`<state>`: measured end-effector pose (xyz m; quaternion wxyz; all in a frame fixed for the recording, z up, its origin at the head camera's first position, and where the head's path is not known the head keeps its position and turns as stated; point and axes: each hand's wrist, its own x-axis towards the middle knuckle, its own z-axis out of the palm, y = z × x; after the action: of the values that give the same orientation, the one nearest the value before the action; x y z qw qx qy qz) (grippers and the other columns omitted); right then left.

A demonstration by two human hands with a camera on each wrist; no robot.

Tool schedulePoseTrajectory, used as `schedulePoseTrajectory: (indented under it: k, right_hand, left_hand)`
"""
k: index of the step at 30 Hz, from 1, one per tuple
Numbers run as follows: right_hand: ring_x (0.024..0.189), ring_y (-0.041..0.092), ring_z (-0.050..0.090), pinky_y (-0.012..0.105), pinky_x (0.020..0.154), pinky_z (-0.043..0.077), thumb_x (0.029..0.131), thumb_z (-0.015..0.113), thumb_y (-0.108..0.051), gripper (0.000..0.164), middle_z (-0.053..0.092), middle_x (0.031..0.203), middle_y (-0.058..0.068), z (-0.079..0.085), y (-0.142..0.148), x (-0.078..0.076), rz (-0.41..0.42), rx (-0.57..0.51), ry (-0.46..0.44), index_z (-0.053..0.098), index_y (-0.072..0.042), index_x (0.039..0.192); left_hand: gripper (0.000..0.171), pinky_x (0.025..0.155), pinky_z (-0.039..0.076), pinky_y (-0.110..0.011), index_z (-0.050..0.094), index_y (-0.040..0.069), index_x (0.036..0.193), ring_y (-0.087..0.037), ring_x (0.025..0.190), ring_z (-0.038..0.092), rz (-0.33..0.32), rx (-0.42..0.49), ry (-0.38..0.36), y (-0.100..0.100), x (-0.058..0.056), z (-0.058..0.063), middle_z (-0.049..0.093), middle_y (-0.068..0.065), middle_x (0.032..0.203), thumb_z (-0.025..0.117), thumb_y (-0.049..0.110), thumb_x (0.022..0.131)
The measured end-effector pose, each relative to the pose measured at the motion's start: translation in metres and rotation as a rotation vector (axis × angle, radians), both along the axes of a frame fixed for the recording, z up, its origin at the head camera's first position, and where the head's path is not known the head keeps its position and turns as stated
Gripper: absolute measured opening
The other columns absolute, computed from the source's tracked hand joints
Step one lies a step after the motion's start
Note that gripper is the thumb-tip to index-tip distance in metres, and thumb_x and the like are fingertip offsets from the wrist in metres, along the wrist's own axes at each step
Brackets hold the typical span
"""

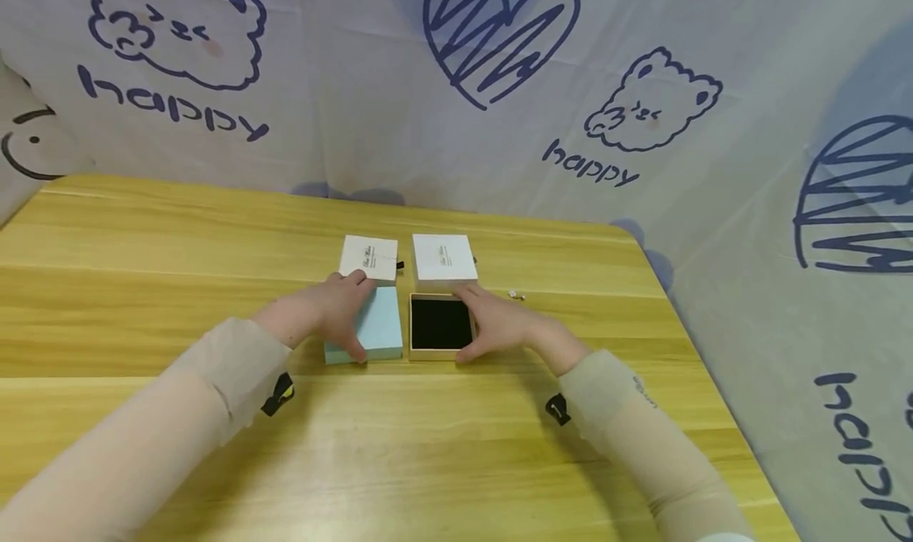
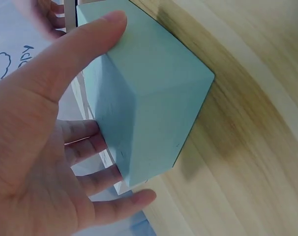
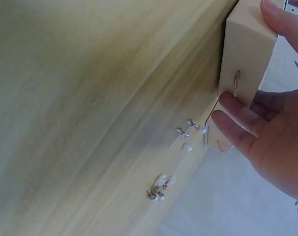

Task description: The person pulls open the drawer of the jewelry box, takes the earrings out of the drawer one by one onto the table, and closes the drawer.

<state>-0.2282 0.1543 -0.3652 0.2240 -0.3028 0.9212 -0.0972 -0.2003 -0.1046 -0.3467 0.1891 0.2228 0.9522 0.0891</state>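
Observation:
My left hand (image 1: 322,311) grips a light blue box (image 1: 383,324), thumb on its front side and fingers at its back, as the left wrist view also shows. Beside it on the right lies a beige-rimmed box (image 1: 432,355) with a black inside. The right hand (image 1: 502,320) holds that box by its right part, thumb at the front corner and fingers toward the back. In the right wrist view, a small loop (image 3: 236,79) sits on the box's beige side, close to the fingertips.
Two white boxes with small lettering, one at left (image 1: 357,255) and one at right (image 1: 444,258), lie behind. Small earrings (image 3: 182,132) and a cluster of beaded jewellery (image 3: 160,188) rest on the wooden table (image 1: 399,455). A printed cloth (image 1: 357,130) hangs behind the table.

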Motion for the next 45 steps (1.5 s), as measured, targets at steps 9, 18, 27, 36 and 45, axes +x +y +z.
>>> schedulePoseTrajectory:
  k: [9, 18, 27, 36, 45]
  right_hand:
    - [0.135, 0.027, 0.037, 0.038, 0.11, 0.036, 0.07, 0.077, -0.041, 0.103, 0.024, 0.152, 0.013, -0.003, -0.002, -0.001, -0.002, -0.004, 0.043, 0.021, -0.002, 0.146]
    - [0.137, 0.027, 0.034, 0.039, 0.11, 0.035, 0.071, 0.076, -0.04, 0.101, 0.025, 0.152, 0.014, 0.0, -0.005, 0.001, 0.019, 0.01, 0.018, 0.02, -0.003, 0.147]
    - [0.136, 0.027, 0.035, 0.039, 0.11, 0.035, 0.072, 0.075, -0.043, 0.102, 0.024, 0.153, 0.013, 0.0, -0.017, 0.004, 0.019, 0.029, 0.017, 0.019, -0.004, 0.147]
    - [0.136, 0.024, 0.036, 0.037, 0.11, 0.035, 0.072, 0.074, -0.045, 0.103, 0.024, 0.153, 0.011, -0.001, -0.033, 0.005, 0.035, 0.036, 0.018, 0.018, -0.005, 0.148]
    - [0.139, 0.023, 0.031, 0.036, 0.11, 0.035, 0.073, 0.074, -0.047, 0.107, 0.017, 0.156, 0.012, 0.003, -0.051, 0.009, 0.051, 0.055, 0.001, 0.013, -0.002, 0.149]
  left_hand:
    - [0.104, 0.106, 0.037, -0.05, 0.028, -0.003, 0.142, -0.042, 0.128, 0.035, -0.035, 0.042, -0.014, 0.005, 0.0, -0.004, 0.033, -0.021, 0.143, 0.082, 0.042, 0.064]
    - [0.105, 0.107, 0.036, -0.051, 0.029, -0.004, 0.141, -0.045, 0.129, 0.034, -0.045, 0.025, -0.002, 0.006, 0.001, -0.005, 0.033, -0.023, 0.144, 0.082, 0.043, 0.063]
    - [0.106, 0.107, 0.035, -0.051, 0.028, -0.003, 0.142, -0.044, 0.131, 0.033, -0.043, 0.022, -0.014, 0.006, 0.0, -0.004, 0.032, -0.022, 0.145, 0.082, 0.045, 0.063]
    - [0.106, 0.107, 0.035, -0.05, 0.027, -0.002, 0.143, -0.042, 0.131, 0.033, -0.041, 0.011, -0.019, 0.009, 0.0, -0.003, 0.032, -0.02, 0.145, 0.081, 0.045, 0.064]
    - [0.105, 0.106, 0.037, -0.049, 0.029, -0.002, 0.141, -0.041, 0.129, 0.036, -0.034, -0.03, -0.003, 0.012, 0.0, -0.005, 0.035, -0.02, 0.143, 0.081, 0.046, 0.063]
